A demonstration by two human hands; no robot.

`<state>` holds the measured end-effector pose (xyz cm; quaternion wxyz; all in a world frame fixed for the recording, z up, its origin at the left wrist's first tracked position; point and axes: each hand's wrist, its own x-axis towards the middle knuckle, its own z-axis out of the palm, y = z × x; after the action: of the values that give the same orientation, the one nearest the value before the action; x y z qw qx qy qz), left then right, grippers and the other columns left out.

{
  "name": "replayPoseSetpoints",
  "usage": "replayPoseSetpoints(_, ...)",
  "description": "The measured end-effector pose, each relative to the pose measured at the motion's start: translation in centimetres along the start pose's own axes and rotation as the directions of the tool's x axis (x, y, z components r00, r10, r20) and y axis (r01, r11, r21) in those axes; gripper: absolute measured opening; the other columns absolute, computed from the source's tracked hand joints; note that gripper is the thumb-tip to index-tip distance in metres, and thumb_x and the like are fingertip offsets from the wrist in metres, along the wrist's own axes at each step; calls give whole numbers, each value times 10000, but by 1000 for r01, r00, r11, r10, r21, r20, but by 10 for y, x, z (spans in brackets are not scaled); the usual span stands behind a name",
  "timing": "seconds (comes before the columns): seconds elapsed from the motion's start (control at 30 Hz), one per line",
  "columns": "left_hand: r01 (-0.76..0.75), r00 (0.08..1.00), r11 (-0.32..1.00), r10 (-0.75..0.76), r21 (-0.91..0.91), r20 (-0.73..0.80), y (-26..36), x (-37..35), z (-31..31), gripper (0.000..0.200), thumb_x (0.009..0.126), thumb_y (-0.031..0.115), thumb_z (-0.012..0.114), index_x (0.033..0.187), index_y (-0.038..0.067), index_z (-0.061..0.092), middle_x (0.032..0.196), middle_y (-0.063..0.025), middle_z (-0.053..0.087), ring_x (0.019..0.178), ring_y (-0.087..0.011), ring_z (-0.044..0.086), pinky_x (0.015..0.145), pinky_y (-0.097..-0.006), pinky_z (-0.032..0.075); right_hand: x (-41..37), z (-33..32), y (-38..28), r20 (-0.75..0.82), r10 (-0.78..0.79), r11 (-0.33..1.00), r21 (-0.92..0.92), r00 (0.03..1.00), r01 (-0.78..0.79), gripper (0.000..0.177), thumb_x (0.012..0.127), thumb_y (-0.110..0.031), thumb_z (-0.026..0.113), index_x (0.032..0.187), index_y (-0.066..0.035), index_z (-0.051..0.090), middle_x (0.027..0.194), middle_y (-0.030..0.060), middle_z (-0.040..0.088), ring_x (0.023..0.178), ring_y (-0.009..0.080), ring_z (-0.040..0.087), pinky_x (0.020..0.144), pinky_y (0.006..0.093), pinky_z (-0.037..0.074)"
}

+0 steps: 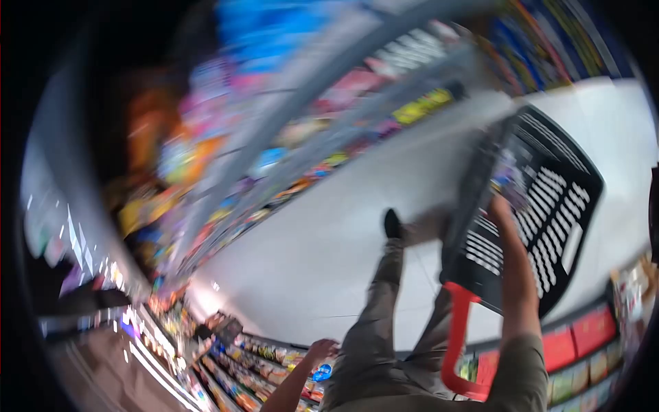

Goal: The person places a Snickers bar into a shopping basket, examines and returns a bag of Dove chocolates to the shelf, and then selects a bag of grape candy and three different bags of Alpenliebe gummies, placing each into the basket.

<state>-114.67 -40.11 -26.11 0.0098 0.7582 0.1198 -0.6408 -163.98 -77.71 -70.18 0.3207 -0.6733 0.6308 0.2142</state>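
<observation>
R hand (499, 204) in black shopping basket (592, 180), at a small pkg (509, 175); pkg's in basket, hand not clear of it. R grip: can't tell, blurred. L hand (324, 349) near trouser leg (364, 329), grip unclear too.

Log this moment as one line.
right hand: at blurred item in black basket | left hand: apart from basket | red handle: lowered | shelves: alongside
</observation>
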Motion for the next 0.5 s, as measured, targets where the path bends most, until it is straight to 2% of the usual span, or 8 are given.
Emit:
replayPoseSetpoints(0.07,18,998,999,-14,52,-64,26,-18,6,281,945,283,523,1061,52,634,862,-84,665,710,-159,640,658,-294,525,-50,-82,-28,73,-151,988,-5,986,151,214,782,-234,632,846,-49,720,824,191,686,820,366,676,709,444,545)
replayPoseSetpoints(0.17,-66,997,994,68,83,-23,39,-24,-4,301,962,301,493,1070,61,638,887,-87,670,735,-157,643,662,-298,526,-118,-124,-21,-251,-226,919,265,941,291,251,876,-262,549,943,-77,705,823,210,670,805,402,655,709,481,523)
replayPoseSetpoints(0.3,-224,975,974,223,47,19,38,-31,-31,320,924,334,538,1061,63,639,900,-93,675,727,-171,651,667,-304,530,-216,-163,-3,-144,-449,858,-345,882,380,155,758,-162,603,650,-73,670,688,139,666,675,337,673,596,433,535)
replayPoseSetpoints(0.37,-281,959,960,281,7,44,30,-21,-48,319,903,321,560,1046,46,636,896,-106,678,731,-183,660,655,-309,537,-267,-195,-7,90,-470,720,-536,878,440,141,799,-150,558,748,-95,678,690,141,661,621,315,669,497,386,515)
replayPoseSetpoints(0.4,-295,955,956,295,-6,33,24,-19,-56,311,889,325,575,1010,47,642,860,-99,677,696,-177,657,628,-304,538,-289,-193,5,-153,-673,690,-483,724,539,127,788,-167,565,723,-103,653,668,117,644,605,306,655,485,401,497)
replayPoseSetpoints(0.43,-308,951,951,309,-19,23,20,-14,-65,304,875,329,589,974,48,648,824,-92,675,660,-172,654,601,-300,540,-320,-204,-9,-100,-418,849,-397,903,349,88,747,-166,604,790,-142,676,802,42,673,773,276,664,542,412,512)
replayPoseSetpoints(0.47,-323,946,946,323,-27,4,15,-10,-72,289,863,314,606,953,43,651,799,-97,676,640,-178,653,561,-299,538,-348,-221,-26,-49,-433,816,-446,900,368,103,815,-174,599,834,-107,675,758,57,676,713,240,671,545,379,518)
replayPoseSetpoints(0.5,-338,940,939,340,-60,20,10,-7,-81,262,854,291,618,943,47,649,783,-101,672,621,-181,647,541,-299,529,-344,-179,8,-197,-299,875,335,934,351,194,887,-221,590,850,-53,678,721,67,675,653,184,663,560,333,522)
